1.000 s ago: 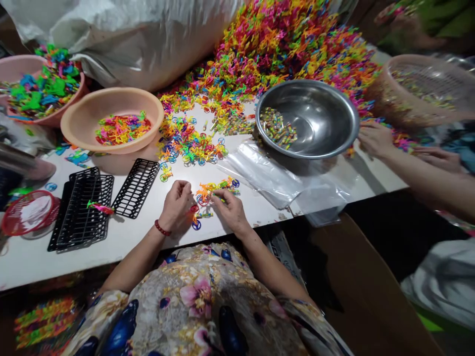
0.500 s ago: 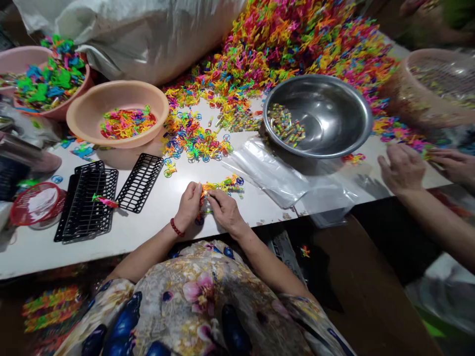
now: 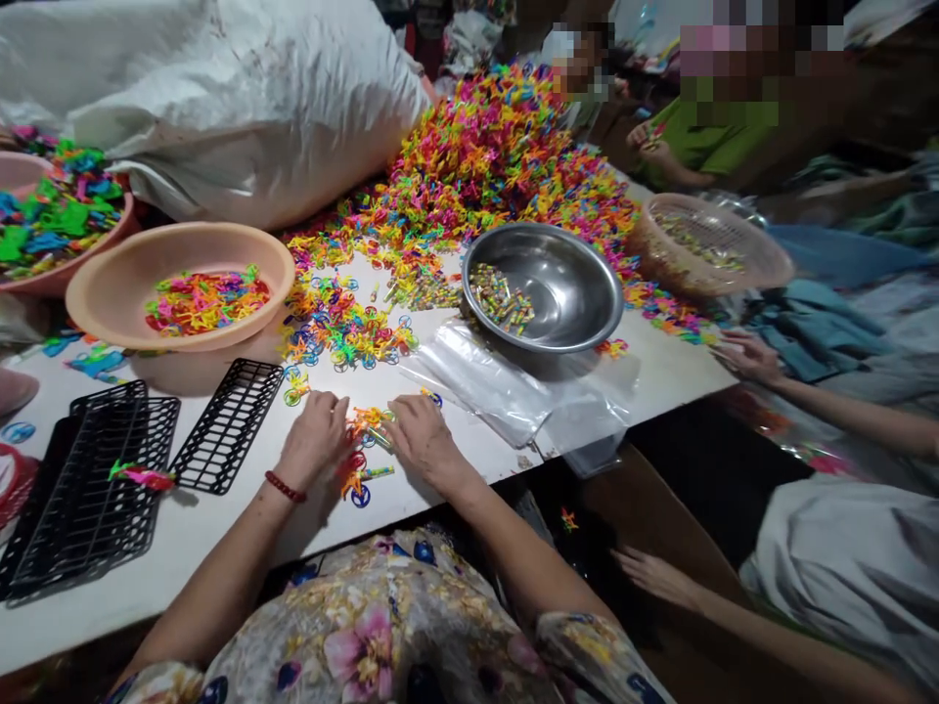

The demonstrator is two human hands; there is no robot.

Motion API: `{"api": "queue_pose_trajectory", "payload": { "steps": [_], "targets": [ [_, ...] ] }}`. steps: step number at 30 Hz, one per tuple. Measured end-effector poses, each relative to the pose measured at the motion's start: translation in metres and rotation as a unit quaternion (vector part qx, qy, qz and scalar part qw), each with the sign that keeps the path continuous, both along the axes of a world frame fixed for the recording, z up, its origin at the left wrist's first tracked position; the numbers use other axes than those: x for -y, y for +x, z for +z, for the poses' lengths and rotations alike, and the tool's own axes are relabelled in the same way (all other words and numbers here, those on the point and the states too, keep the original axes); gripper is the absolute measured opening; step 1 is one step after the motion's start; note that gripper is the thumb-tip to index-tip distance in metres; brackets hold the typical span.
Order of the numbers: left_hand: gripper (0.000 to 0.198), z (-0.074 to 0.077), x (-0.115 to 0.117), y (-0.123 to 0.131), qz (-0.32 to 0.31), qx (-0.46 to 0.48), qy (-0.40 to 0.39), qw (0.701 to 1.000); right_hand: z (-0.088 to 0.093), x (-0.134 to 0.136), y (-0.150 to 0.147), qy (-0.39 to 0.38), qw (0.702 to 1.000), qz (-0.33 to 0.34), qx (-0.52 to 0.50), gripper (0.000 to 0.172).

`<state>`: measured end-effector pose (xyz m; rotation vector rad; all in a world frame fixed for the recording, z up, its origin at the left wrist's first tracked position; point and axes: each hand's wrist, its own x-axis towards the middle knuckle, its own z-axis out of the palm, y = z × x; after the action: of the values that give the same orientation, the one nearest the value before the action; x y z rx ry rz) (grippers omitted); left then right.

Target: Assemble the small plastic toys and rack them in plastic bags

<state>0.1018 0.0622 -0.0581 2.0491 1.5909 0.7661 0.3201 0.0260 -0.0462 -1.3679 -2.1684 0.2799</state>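
Note:
Several small colourful plastic toys (image 3: 365, 423) lie on the white table between my two hands. My left hand (image 3: 319, 430), with a red bead bracelet at its wrist, has its fingers bent at the left side of these toys; whether it grips one is unclear. On their right, my right hand (image 3: 424, 437) has its fingertips at a short patterned tube (image 3: 380, 437). An orange toy with a blue wheel and another tube (image 3: 377, 472) lie nearer the table edge. Beyond my hands is a scatter of wheeled toy parts (image 3: 348, 328).
A peach basin (image 3: 95, 313) and black plastic racks (image 3: 229, 425) are at left. Clear bags (image 3: 484, 386) lie by a steel bowl (image 3: 608, 328). Behind rise a toy heap (image 3: 484, 147) and white sack (image 3: 256, 108). Another person's hands (image 3: 748, 357) (image 3: 656, 575) are at right.
The view has shifted, showing more of the far right. My hands have moved apart, with toys now visible between them. One of the neighbouring person's hands is now below the table edge.

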Motion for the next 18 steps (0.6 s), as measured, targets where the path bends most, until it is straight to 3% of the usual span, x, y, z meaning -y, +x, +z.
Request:
{"api": "queue_pose_trajectory", "payload": {
  "steps": [3, 6, 9, 12, 18],
  "targets": [
    [0.019, -0.004, -0.023, -0.018, 0.078, -0.17, 0.064, 0.98, 0.014, -0.043, 0.027, 0.016, 0.997, -0.035, 0.063, 0.027],
    [0.018, -0.017, -0.037, -0.024, 0.104, -0.234, 0.077, 0.964, 0.022, -0.106, 0.049, -0.004, 0.987, -0.068, 0.146, 0.031],
    [0.019, -0.031, -0.042, -0.023, 0.094, -0.214, 0.084, 0.969, 0.022, -0.17, 0.062, -0.054, 0.959, -0.111, 0.254, 0.036],
    [0.019, -0.037, -0.043, -0.021, 0.078, -0.16, 0.101, 0.979, 0.013, -0.216, 0.067, -0.066, 0.947, -0.125, 0.289, 0.036],
    [0.021, -0.039, -0.046, -0.025, 0.062, -0.131, 0.089, 0.985, -0.012, -0.266, 0.06, -0.073, 0.941, -0.135, 0.303, 0.048]
  ]
}}
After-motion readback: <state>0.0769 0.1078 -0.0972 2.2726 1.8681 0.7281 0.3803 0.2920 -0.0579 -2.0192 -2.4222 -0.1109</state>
